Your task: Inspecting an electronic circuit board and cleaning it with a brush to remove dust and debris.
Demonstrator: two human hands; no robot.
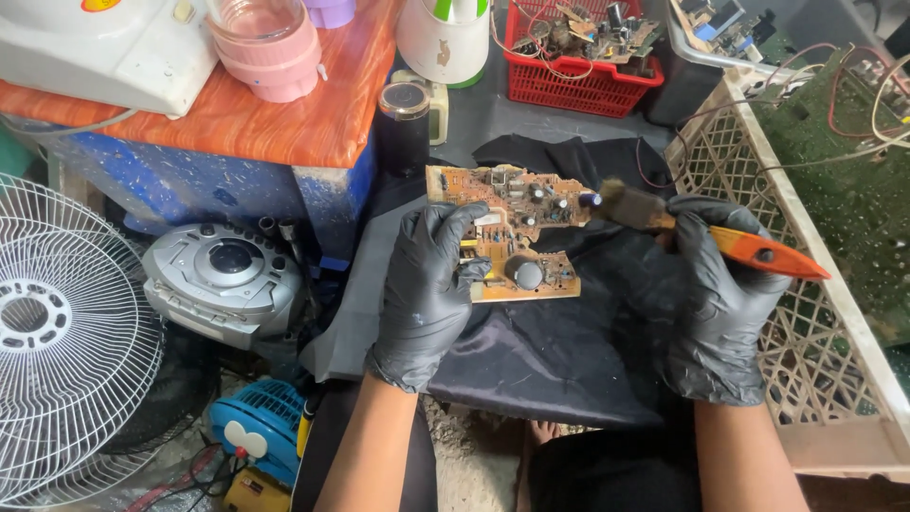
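holding a tan circuit board (512,228) by its near left corner, the left hand (431,284) wears a black glove, its grip clamped on the board with the thumb across the top face and the fingers under the edge. the board sits tilted toward the camera over a black cloth (540,351) spread across the person's lap, and it carries small capacitors, a round dark part near its lower middle and a white patch beside the thumb.

the right hand (716,284), also in a black glove, has its grip clamped on a brush with an orange handle (758,251); the handle points out to the right past the knuckles, and the worn, dirty bristles touch the board's upper right edge.

just right of that hand stands a cream plastic lattice crate (806,332) with a green circuit board (853,180) and loose wires in it. behind the board are a red basket (569,81) full of electronic scrap and a white-and-green kettle (444,43). a dark cylindrical can (405,128) stands by the corner of an orange wood-grain desk (284,123), which carries a pink-based blender jar (270,47) and a white appliance (104,47). below it on the left lie a silver portable disc player (227,280), a white fan guard (57,332) and a small blue fan (256,427).
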